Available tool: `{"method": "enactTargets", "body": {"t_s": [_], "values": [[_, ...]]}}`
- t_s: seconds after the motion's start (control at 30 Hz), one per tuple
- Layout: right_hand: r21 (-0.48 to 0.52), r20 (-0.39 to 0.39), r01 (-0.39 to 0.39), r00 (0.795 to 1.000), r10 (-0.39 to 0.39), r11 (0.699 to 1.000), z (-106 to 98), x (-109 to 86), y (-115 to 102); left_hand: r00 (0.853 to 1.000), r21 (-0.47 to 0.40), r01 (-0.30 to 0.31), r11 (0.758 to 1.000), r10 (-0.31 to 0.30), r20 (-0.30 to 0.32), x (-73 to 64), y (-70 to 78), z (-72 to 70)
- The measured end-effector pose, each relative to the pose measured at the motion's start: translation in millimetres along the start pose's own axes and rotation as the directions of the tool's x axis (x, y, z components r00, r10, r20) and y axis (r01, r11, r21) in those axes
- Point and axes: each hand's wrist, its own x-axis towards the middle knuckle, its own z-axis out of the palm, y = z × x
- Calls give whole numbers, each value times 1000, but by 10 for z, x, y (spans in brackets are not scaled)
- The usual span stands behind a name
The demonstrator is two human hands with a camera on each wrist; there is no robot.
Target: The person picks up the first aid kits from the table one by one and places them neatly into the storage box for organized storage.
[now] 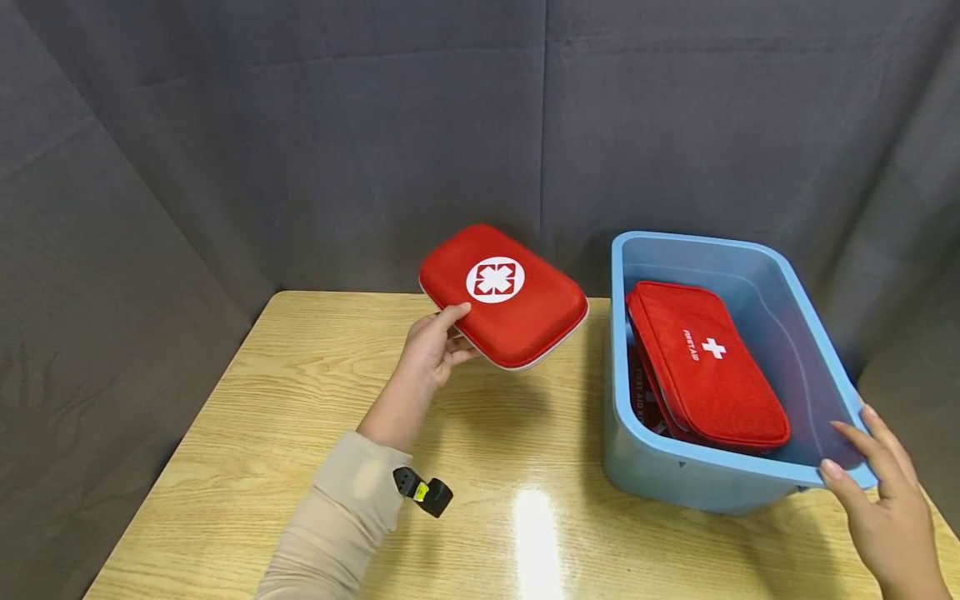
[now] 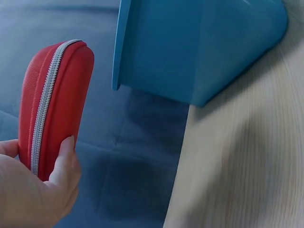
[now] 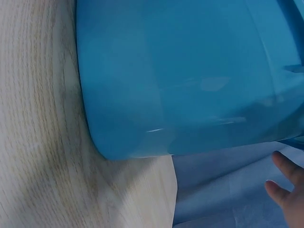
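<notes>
My left hand [image 1: 431, 346] holds a red hard-shell first aid case [image 1: 517, 321] by its near left corner, thumb on top and fingers beneath. The case, with a white cross emblem in a circle, is up off the table; its silver zipper edge [image 2: 46, 99] faces the left wrist camera. To the right stands a blue plastic bin [image 1: 675, 479]. Inside it a red first aid pouch [image 1: 738, 387] with a white cross lies tilted over other red and dark packaging, partly hidden. At the bin's near right corner, my right hand [image 1: 888, 504] rests its spread fingers at the rim.
Both the bin and my arms are over a light wood table [image 1: 300, 400]. A grey curtain [image 1: 375, 150] hangs behind the table and along its sides. A black strap with a yellow tag [image 1: 423, 492] sits at my left cuff.
</notes>
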Motion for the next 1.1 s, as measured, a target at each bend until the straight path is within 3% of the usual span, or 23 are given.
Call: {"method": "enactTargets", "body": {"t_s": [0.37,1.1], "values": [[29,-8,-16,1000,16,999,14,8,-10,998,-23,14,1000,-12,55,-33,-102,215],[81,-8,-14,1000,15,997,57,39,-13,990,1,34,999,-33,140,-71,-275,510]]}}
